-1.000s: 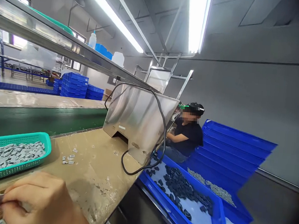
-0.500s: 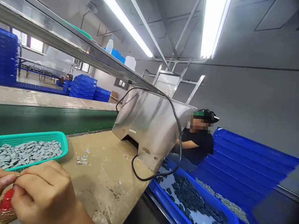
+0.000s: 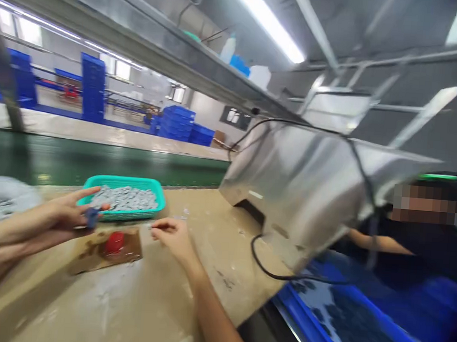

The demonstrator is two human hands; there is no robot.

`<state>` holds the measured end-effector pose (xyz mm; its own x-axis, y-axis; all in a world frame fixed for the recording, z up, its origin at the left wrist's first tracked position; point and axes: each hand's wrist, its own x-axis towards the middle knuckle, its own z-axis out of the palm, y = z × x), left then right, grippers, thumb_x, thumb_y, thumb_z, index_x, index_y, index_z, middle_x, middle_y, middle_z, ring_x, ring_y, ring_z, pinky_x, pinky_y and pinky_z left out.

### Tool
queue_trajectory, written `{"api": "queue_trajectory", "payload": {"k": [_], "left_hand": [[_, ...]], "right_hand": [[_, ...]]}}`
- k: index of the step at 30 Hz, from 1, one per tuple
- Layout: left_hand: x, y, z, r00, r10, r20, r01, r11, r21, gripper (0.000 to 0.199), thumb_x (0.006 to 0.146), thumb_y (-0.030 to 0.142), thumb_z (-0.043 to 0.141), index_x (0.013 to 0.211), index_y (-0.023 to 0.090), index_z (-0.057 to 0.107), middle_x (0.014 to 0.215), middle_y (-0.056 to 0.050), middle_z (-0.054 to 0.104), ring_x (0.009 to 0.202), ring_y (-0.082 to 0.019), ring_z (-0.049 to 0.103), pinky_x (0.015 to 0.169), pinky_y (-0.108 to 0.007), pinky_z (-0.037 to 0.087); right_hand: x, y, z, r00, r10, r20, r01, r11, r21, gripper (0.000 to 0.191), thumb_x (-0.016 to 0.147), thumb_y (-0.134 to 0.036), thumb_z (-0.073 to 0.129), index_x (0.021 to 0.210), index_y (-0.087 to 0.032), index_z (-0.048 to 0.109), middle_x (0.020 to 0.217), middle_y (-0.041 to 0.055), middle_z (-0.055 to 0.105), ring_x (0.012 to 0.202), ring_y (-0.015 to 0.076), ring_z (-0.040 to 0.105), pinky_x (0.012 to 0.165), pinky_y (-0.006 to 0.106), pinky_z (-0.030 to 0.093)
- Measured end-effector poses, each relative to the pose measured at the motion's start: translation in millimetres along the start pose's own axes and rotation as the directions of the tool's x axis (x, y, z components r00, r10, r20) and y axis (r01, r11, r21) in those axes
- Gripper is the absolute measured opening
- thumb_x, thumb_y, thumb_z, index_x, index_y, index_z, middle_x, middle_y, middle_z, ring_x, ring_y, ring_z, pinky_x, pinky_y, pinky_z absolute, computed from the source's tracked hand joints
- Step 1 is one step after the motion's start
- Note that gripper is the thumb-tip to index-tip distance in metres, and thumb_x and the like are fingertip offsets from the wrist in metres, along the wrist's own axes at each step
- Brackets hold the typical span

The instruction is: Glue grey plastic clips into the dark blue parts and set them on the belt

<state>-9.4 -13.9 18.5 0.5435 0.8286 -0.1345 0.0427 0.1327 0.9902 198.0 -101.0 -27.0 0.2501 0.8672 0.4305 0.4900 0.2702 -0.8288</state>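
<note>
My left hand (image 3: 65,213) is closed on a small blue-grey piece (image 3: 91,217), blurred by motion, with the index finger stretched out over the green basket's near edge. Small light grey parts (image 3: 125,199) fill this basket (image 3: 162,200). My right hand (image 3: 174,236) pinches thumb and forefinger together just right of a brown cardboard piece (image 3: 133,245); whatever is at its fingertips is too small and blurred to name. On the cardboard, between my hands, sits a shiny red rounded object (image 3: 114,242). A few loose grey parts (image 3: 185,213) lie beyond my right hand.
A clear bag of grey parts (image 3: 0,203) lies at the left. A metal housing (image 3: 291,181) with a black cable (image 3: 259,260) stands on the right of the table. Beyond it, a co-worker (image 3: 416,244) reaches over blue trays (image 3: 304,319) of dark parts. A shelf (image 3: 143,43) hangs overhead.
My view has swung left and my hands have moved apart. The red object on its cardboard now shows fully between them, and the bag at the left has come into view.
</note>
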Motion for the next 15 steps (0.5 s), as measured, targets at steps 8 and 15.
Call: {"api": "queue_trajectory", "payload": {"k": [8, 15], "left_hand": [[10.0, -0.3, -16.4, 0.988, -0.039, -0.151, -0.043, 0.861, -0.506, 0.018, 0.078, -0.001, 0.045, 0.081, 0.009, 0.060, 0.077, -0.003, 0.062, 0.073, -0.008, 0.060, 0.073, -0.013, 0.049], [18.9, -14.5, -25.5, 0.995, -0.011, -0.104, -0.043, 0.863, -0.503, 0.018, 0.074, 0.000, 0.053, 0.083, 0.012, 0.062, 0.073, -0.002, 0.062, 0.062, -0.007, 0.060, 0.060, -0.012, 0.051]], "right_hand": [[12.8, 0.1, 13.9, 0.974, -0.125, 0.187, 0.151, 0.980, -0.131, 0.013, 0.069, -0.009, 0.056, 0.068, -0.017, 0.067, 0.069, 0.0020, 0.066, 0.067, 0.0159, 0.058, 0.060, 0.026, 0.045], [23.0, -4.0, 35.9, 0.935, -0.261, 0.242, 0.321, 0.912, -0.256, 0.020, 0.070, -0.002, 0.057, 0.066, -0.020, 0.064, 0.069, 0.0005, 0.064, 0.075, 0.0183, 0.054, 0.069, 0.029, 0.044]]}}
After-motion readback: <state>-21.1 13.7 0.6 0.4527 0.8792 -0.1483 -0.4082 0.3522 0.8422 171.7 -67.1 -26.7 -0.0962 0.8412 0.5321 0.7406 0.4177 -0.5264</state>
